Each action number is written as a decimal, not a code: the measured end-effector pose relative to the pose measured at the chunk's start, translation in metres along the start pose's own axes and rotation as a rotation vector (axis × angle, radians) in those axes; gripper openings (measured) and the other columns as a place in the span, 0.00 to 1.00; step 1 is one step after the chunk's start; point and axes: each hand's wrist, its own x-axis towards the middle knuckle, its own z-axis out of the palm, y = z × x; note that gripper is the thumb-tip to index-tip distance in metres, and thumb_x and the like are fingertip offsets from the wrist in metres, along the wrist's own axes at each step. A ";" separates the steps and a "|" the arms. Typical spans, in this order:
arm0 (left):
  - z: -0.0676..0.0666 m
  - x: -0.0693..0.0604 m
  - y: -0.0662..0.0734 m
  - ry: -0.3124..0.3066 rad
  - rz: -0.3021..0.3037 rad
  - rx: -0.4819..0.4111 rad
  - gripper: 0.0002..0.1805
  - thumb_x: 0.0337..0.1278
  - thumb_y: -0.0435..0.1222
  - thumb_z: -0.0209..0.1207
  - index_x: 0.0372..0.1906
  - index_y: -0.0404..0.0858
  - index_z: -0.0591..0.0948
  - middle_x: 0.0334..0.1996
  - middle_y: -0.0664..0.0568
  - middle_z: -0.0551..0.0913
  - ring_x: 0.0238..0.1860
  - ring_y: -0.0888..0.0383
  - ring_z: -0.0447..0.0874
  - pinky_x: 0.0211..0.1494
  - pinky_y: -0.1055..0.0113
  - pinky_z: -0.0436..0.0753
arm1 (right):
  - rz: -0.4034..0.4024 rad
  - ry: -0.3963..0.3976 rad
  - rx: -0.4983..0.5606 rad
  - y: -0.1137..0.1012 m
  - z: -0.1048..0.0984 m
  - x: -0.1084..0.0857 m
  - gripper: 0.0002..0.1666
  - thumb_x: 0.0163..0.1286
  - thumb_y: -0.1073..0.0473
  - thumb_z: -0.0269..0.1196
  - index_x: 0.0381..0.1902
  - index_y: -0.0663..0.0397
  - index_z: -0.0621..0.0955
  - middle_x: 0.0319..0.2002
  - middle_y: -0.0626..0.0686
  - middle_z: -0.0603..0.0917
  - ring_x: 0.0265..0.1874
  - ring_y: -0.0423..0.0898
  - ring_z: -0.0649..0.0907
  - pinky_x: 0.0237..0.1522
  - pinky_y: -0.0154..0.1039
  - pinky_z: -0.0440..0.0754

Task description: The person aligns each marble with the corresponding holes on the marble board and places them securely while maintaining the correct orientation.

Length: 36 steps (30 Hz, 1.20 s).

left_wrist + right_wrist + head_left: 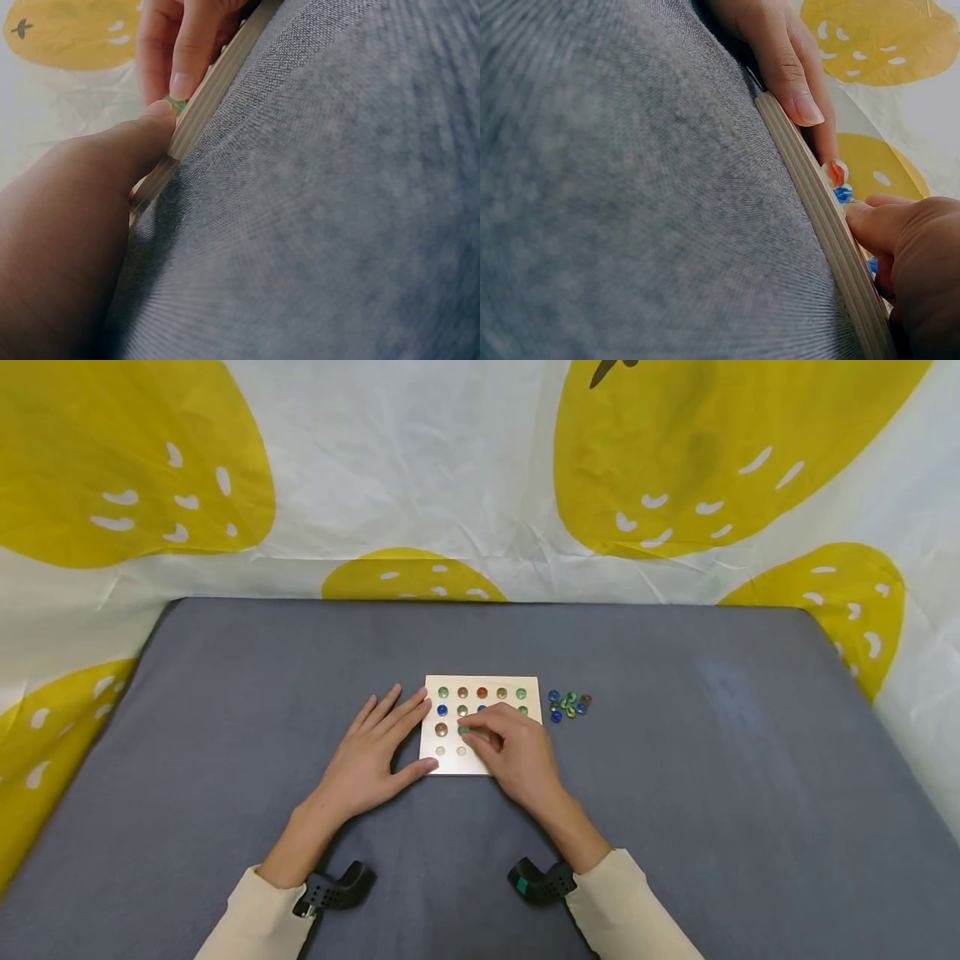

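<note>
A pale wooden board (480, 765) with rows of round hollows lies on the table, many hollows holding coloured marbles. My left hand (369, 766) rests with spread fingers on the board's left edge; its thumb touches the front left corner. Between thumb and fingertips my right hand (520, 755) pinches a green marble (463, 730) at the third row, second hollow from the left. That green marble (177, 103) shows under the right fingers in the left wrist view. In the right wrist view a red-and-clear marble (835, 172) sits beside it. My right hand hides part of the board.
Several loose marbles (571, 704), blue, green and brown, lie just right of the board on the grey table cloth (675, 760). Behind the table hangs a white curtain (412, 460) with yellow shapes.
</note>
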 end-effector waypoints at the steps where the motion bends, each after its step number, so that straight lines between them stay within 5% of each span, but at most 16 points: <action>1: -0.001 0.000 0.000 -0.003 0.000 0.000 0.41 0.60 0.62 0.52 0.73 0.45 0.62 0.72 0.54 0.59 0.74 0.47 0.47 0.74 0.49 0.44 | -0.002 0.002 -0.002 0.000 0.000 0.000 0.09 0.58 0.62 0.71 0.39 0.50 0.88 0.29 0.43 0.80 0.19 0.35 0.68 0.19 0.32 0.67; 13: 0.001 -0.004 -0.001 -0.007 0.014 -0.012 0.42 0.61 0.62 0.51 0.72 0.41 0.63 0.72 0.51 0.61 0.73 0.45 0.50 0.73 0.48 0.46 | 0.022 -0.007 -0.005 0.000 0.002 -0.005 0.08 0.59 0.63 0.70 0.38 0.49 0.88 0.30 0.42 0.81 0.19 0.35 0.69 0.19 0.32 0.67; 21: -0.001 -0.002 0.000 -0.007 -0.004 0.001 0.42 0.61 0.61 0.53 0.73 0.43 0.62 0.72 0.54 0.59 0.74 0.47 0.48 0.74 0.50 0.44 | 0.003 0.042 0.095 -0.001 -0.005 0.000 0.09 0.59 0.66 0.70 0.38 0.53 0.88 0.31 0.46 0.82 0.20 0.37 0.73 0.20 0.31 0.71; 31: 0.007 0.001 -0.001 -0.001 0.004 0.003 0.42 0.61 0.62 0.51 0.73 0.43 0.62 0.72 0.54 0.59 0.74 0.48 0.47 0.74 0.50 0.44 | 0.060 0.137 0.066 0.021 -0.063 -0.005 0.10 0.60 0.63 0.70 0.41 0.53 0.87 0.32 0.44 0.83 0.23 0.42 0.75 0.21 0.30 0.71; 36: 0.004 -0.003 0.000 0.003 0.006 0.002 0.42 0.61 0.62 0.51 0.74 0.43 0.61 0.73 0.54 0.59 0.74 0.48 0.47 0.74 0.50 0.44 | 0.107 0.196 0.119 0.035 -0.075 -0.017 0.10 0.59 0.68 0.70 0.39 0.57 0.87 0.32 0.48 0.83 0.22 0.42 0.76 0.21 0.27 0.69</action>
